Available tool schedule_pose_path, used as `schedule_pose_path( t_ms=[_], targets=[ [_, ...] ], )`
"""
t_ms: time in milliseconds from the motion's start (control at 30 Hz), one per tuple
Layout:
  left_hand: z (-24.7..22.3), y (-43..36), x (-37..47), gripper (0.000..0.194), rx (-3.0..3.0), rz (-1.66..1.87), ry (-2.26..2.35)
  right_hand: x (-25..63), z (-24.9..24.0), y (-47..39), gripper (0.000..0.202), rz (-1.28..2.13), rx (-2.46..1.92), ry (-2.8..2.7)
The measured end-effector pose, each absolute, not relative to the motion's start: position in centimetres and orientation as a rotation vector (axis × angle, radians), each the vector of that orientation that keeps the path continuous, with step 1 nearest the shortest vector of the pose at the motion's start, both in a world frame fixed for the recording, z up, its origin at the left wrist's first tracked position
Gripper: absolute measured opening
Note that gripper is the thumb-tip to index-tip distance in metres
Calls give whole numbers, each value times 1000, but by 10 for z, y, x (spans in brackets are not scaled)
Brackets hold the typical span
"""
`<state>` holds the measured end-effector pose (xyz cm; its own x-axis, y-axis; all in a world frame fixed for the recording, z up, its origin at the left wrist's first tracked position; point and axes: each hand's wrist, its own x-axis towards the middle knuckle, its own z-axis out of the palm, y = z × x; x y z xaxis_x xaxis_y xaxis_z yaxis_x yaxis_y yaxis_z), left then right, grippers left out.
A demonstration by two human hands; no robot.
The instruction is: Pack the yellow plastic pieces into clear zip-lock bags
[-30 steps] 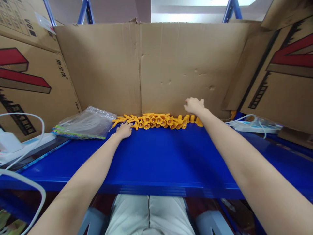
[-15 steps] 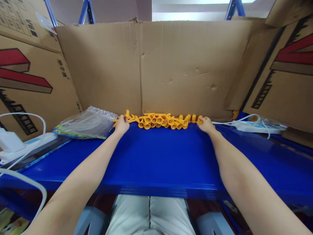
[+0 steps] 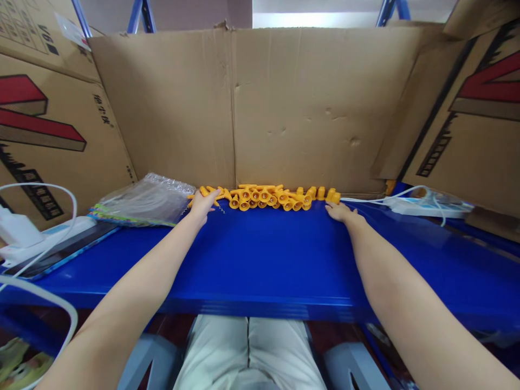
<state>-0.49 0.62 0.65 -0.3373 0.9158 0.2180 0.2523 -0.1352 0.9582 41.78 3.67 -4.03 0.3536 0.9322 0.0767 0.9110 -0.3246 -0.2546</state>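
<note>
A pile of yellow cone-ended parts (image 3: 264, 197) lies along the foot of the cardboard at the back of the blue table. My left hand (image 3: 202, 205) is at the pile's left end, over thin yellow pieces (image 3: 221, 194) with metal spirals; its fingers are apart, and what lies beneath them is partly hidden. At the right end stand several yellow cups (image 3: 320, 193). My right hand (image 3: 340, 210) rests just in front of the rightmost cup (image 3: 335, 197), fingers spread and touching or nearly touching it.
A clear plastic bag (image 3: 146, 200) lies left of the pile. White power strips (image 3: 430, 207) with cables sit at both sides, a dark flat device (image 3: 60, 252) at the left. Cardboard walls (image 3: 309, 108) enclose the blue table (image 3: 264, 260).
My right hand has let go of the yellow cup, which now stands beside the others, and has opened. My left hand's fingers have spread over the thin pieces.
</note>
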Motion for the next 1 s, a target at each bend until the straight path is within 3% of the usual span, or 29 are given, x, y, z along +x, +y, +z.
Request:
schedule_pose_path(
  t_ms=[200, 500, 600, 800, 1000],
  targets=[
    [10, 2, 0, 19, 1137, 1574, 1425, 414, -37, 25, 53, 215, -2403, -1677],
    [12, -1, 1, 6, 1093, 1380, 1253, 404, -34, 9, 49, 34, -2363, -1689],
    [13, -4, 4, 15, 1098, 1286, 1272, 401, -29, 6, 47, -67, -2309, -1706],
    [10, -13, 9, 53, 1399, 1058, 1482, 385, -6, -3, 39, -191, -2048, -1575],
    [3, -12, 5, 65, 1721, 916, 1608, 358, 13, -7, 36, -257, -1729, -1520]
  ],
)
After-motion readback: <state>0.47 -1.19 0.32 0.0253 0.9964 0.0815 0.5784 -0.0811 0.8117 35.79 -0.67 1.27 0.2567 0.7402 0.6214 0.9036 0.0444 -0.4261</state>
